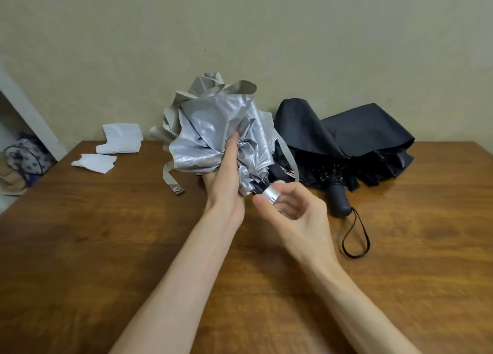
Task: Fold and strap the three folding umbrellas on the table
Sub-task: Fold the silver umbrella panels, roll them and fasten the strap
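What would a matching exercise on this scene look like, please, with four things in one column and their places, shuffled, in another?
Things:
1. silver umbrella
2. black umbrella
3. papers
4. bag

Places:
A. lying on the table, at the right by the wall
B. past the table's left edge
C. held by the left hand and right hand
D. on the table's far left corner

Pairs: 1-C, 2-A, 3-D, 4-B

Viewpoint: set at the head, above and behind the left hand point(224, 177) and right hand point(290, 212).
Direction: turned forward and down, past the hands, toward the wall point(240, 33).
Nearness: the hands are seen close.
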`<state>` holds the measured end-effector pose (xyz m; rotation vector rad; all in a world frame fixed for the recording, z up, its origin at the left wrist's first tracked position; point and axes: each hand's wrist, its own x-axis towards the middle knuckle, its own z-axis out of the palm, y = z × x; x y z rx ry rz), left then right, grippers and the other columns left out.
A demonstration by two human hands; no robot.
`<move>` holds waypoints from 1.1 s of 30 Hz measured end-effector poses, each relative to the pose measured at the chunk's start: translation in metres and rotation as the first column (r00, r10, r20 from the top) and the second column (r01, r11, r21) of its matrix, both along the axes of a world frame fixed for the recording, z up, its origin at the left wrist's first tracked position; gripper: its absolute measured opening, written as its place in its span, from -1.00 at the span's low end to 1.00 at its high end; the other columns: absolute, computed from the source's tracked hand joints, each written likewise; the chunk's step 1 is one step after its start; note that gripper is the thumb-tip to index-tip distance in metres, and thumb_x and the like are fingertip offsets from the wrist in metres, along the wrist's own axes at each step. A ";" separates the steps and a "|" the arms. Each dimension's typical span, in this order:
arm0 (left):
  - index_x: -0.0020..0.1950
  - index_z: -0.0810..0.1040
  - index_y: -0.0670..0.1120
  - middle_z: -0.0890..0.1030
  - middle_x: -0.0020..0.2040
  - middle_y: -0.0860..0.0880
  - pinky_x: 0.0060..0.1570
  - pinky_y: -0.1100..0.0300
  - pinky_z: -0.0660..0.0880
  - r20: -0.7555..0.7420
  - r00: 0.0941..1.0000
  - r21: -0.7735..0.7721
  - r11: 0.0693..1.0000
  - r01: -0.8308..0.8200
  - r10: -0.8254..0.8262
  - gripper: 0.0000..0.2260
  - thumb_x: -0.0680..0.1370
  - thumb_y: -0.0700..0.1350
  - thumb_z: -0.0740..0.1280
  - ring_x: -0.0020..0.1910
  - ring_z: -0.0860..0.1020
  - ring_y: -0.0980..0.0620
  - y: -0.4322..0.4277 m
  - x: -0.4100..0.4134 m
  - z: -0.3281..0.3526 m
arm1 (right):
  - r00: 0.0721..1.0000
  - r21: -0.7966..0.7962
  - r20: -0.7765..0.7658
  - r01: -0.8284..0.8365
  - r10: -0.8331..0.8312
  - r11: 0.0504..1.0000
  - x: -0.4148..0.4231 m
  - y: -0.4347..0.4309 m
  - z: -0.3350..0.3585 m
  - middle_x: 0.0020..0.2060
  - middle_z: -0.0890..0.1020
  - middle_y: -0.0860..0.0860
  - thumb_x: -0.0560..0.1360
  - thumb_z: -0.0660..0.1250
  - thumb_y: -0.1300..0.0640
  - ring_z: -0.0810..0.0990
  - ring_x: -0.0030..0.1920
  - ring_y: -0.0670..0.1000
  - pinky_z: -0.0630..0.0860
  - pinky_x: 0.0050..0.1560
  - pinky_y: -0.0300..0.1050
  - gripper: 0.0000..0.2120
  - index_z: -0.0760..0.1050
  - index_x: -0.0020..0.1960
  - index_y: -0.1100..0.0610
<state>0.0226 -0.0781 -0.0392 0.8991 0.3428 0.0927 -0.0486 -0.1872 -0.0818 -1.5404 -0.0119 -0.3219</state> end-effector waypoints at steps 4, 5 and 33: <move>0.22 0.69 -0.07 0.77 0.11 -0.10 0.15 -0.01 0.57 -0.005 1.000 0.008 1.000 -0.007 0.007 -0.63 0.51 0.08 0.59 0.10 0.68 0.00 0.004 0.002 0.000 | 0.995 0.008 0.017 -0.101 0.101 0.995 -0.002 -0.009 0.002 -0.05 0.79 0.03 0.48 0.59 0.14 0.77 -0.06 -0.01 0.65 0.03 -0.24 -0.69 0.67 0.20 0.13; 0.19 0.69 -0.07 0.77 0.12 -0.11 0.10 -0.02 0.57 -0.008 1.000 0.012 1.000 -0.008 0.008 -0.65 0.51 0.09 0.58 0.08 0.67 -0.01 0.006 0.003 0.000 | 0.989 0.009 0.019 -0.144 0.144 0.989 -0.001 -0.012 0.002 -0.02 0.80 0.03 0.49 0.57 0.15 0.78 -0.04 0.00 0.65 0.03 -0.23 -0.66 0.66 0.24 0.15; 0.46 0.53 0.12 0.70 0.31 0.06 0.44 -0.09 0.49 0.051 0.857 0.351 0.812 0.466 -0.514 -0.44 0.48 0.11 0.56 0.32 0.65 0.05 0.023 -0.034 -0.009 | 0.985 -0.039 -0.086 -0.155 0.152 0.987 0.014 -0.029 0.022 0.10 0.78 -0.13 0.60 0.49 0.04 0.73 0.15 -0.17 0.65 0.17 -0.22 -0.73 0.66 0.29 0.02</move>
